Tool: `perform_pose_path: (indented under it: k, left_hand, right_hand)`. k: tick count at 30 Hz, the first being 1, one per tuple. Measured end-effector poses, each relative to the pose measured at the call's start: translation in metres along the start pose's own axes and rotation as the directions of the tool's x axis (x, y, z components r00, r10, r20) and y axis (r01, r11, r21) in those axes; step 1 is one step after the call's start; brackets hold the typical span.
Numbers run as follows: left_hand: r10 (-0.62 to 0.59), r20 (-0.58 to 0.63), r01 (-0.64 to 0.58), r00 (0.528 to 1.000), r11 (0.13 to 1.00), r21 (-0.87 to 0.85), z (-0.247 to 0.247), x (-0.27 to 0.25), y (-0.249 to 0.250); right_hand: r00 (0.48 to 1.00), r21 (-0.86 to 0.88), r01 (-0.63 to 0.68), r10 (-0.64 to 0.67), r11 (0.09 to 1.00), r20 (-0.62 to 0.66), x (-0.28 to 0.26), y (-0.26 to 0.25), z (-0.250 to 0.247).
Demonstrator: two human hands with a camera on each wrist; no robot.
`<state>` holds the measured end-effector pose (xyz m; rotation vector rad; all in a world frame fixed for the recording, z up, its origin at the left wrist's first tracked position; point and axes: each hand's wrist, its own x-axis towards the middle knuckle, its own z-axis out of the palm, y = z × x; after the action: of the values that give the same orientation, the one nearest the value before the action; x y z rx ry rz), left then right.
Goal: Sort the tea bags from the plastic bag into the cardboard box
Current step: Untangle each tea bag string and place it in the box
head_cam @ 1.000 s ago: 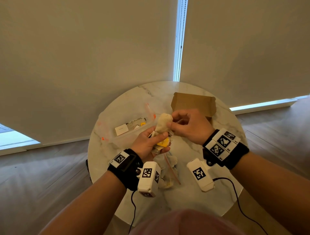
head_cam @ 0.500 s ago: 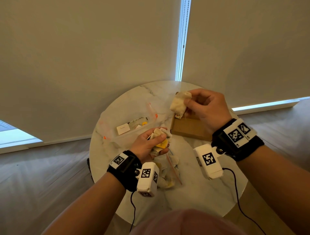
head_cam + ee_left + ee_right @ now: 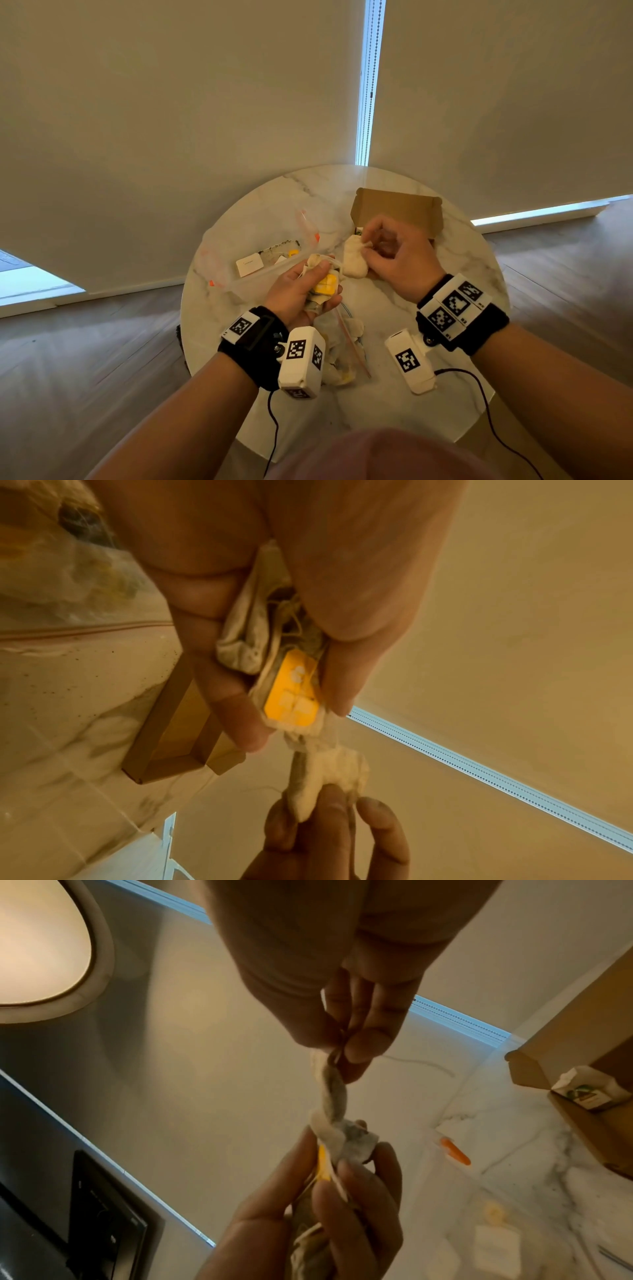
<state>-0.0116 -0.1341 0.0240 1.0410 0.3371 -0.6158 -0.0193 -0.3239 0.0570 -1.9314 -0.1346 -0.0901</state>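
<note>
Pinching one tea bag [image 3: 354,260], right hand [image 3: 397,260].

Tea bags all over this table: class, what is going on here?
A person is sorting tea bags. The left hand grips a bunch of tea bags with a yellow tag. The right hand pinches one pale tea bag beside it. The cardboard box lies open behind, with one tea bag visible inside.

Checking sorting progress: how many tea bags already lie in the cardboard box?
1: a tea bag lies in a corner of the cardboard box. The right hand covers part of the box, so more may be hidden.
</note>
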Motion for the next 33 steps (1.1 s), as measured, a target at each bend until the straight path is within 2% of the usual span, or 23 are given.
perform_pose_path:
  k: [6, 12, 16, 21, 24, 26, 29, 31, 33]
  left_hand:
    - [0.014, -0.031, -0.015, 0.999, 1.0, -0.015, 0.0, -0.001, 0.002]
    - [0.031, 0.026, -0.032, 0.999, 0.999, 0.016, 0.003, -0.002, 0.0]
    - [0.034, 0.058, -0.033, 0.998, 0.999, -0.003, 0.004, -0.002, 0.0]
    - [0.036, -0.002, -0.036, 0.999, 0.999, -0.003, 0.002, -0.001, 0.0]
    - [0.07, -0.017, -0.069, 0.997, 0.997, 0.03, -0.003, -0.002, 0.0]
    - [0.12, -0.036, -0.116, 0.992, 0.987, 0.116, -0.01, -0.003, 0.003]
    - [0.239, -0.028, -0.214, 0.971, 0.91, 0.354, -0.021, -0.007, 0.013]
    - [0.295, 0.057, -0.278, 0.954, 0.797, 0.537, -0.022, -0.011, 0.021]
    - [0.285, 0.18, -0.329, 0.941, 0.664, 0.672, -0.016, -0.013, 0.027]
  right_hand:
    - [0.994, -0.146, 0.056, -0.069, 0.988, -0.087, 0.0, 0.003, -0.005]
    - [0.99, -0.376, 0.137, -0.115, 0.916, 0.08, -0.006, -0.004, 0.002]
    - [0.994, -0.357, 0.101, -0.081, 0.929, 0.072, -0.005, -0.002, 0.009]
    - [1.0, -0.32, 0.016, -0.014, 0.947, 0.009, 0.001, 0.002, 0.008]
    - [1.0, -0.3, -0.01, 0.001, 0.954, -0.028, 0.001, 0.001, 0.007]
    - [1.0, -0.308, -0.02, 0.015, 0.951, -0.02, 0.002, 0.001, 0.002]
    - [0.996, -0.391, -0.017, 0.051, 0.92, 0.077, 0.004, 0.0, -0.006]
    - [0.983, -0.469, 0.035, 0.053, 0.883, 0.174, 0.005, 0.0, -0.008]
    - [0.963, -0.508, 0.112, 0.032, 0.854, 0.266, 0.006, -0.001, -0.005]
